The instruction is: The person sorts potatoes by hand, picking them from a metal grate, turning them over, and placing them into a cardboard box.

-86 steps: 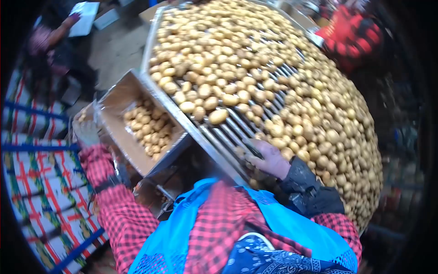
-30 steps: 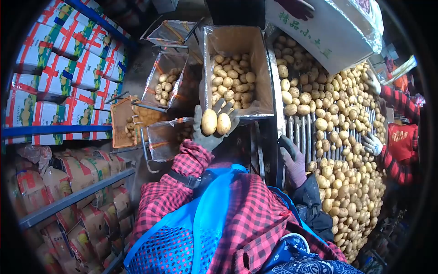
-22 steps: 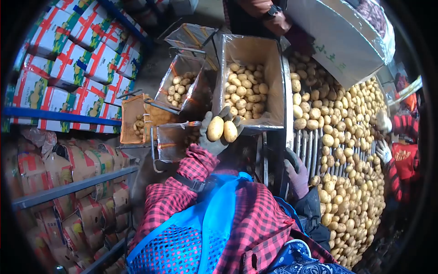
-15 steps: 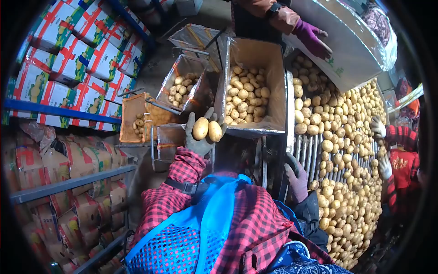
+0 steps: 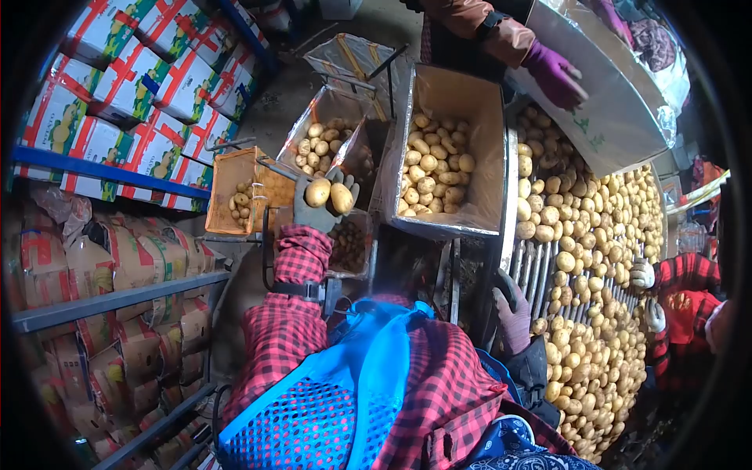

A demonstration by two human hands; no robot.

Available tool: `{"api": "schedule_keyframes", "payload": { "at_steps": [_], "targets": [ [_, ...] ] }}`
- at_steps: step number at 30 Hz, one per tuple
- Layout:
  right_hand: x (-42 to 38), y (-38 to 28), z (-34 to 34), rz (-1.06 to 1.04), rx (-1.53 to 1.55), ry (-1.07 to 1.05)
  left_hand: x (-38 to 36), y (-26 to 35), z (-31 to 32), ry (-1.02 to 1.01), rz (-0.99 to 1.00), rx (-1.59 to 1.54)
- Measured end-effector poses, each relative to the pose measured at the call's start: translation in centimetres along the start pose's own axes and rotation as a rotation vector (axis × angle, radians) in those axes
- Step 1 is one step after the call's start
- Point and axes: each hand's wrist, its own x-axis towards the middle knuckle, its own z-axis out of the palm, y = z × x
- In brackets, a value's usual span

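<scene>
My left hand (image 5: 307,217), in a grey glove, is palm up with two potatoes (image 5: 317,193) resting against its curled fingers. It hovers over a small lined crate (image 5: 362,270) holding small potatoes. Just beyond stands another lined crate (image 5: 294,145) of potatoes, and to the left an orange crate (image 5: 223,196). My right hand (image 5: 515,323), in a pinkish glove with grey fingertips, is at the near edge of the roller conveyor (image 5: 540,270). Its thumb and fingers are apart and nothing shows in them. Many loose potatoes (image 5: 583,352) lie on the rollers.
A large lined carton (image 5: 401,221) holds potatoes beside the conveyor. A co-worker's purple-gloved hand (image 5: 556,74) touches a white carton (image 5: 603,102) over the belt. Another person's gloved hands (image 5: 648,294) are at the far side. Printed boxes (image 5: 129,82) and flattened cartons (image 5: 94,274) line the left behind blue rails.
My left hand has moved left with the two potatoes, from beside the large carton to above the small crates. My right hand stays at the conveyor edge.
</scene>
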Motion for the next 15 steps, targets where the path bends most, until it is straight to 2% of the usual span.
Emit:
{"api": "schedule_keyframes", "payload": {
  "at_steps": [2,4,5,6,9,12,14,15],
  "targets": [
    [0.1,0.4,-0.1,-0.024,-0.017,0.001,1.6,0.7,2.6,0.287,0.127,0.081],
    [0.2,0.9,0.1,-0.037,-0.054,-0.013,5.0,2.8,2.3,0.154,0.188,0.159],
    [0.0,0.1,0.4,0.042,0.078,-0.023,6.6,3.9,2.0,0.186,0.188,0.059],
    [0.1,0.2,0.7,0.018,0.077,-0.004,7.3,4.5,3.0,0.232,0.158,-0.032],
    [-0.2,-0.3,0.7,0.077,0.055,-0.043,8.6,5.6,3.2,0.22,0.199,-0.032],
    [-0.7,0.3,1.2,0.149,0.074,-0.072,5.1,5.4,1.1,0.168,0.19,0.087],
    [-0.7,-0.7,1.1,0.109,0.024,-0.089,1.0,5.2,-1.4,0.134,0.17,0.239],
    [-0.7,0.7,0.4,0.018,-0.056,-0.085,-0.6,5.6,-2.5,0.126,0.169,0.338]
  ]
}}
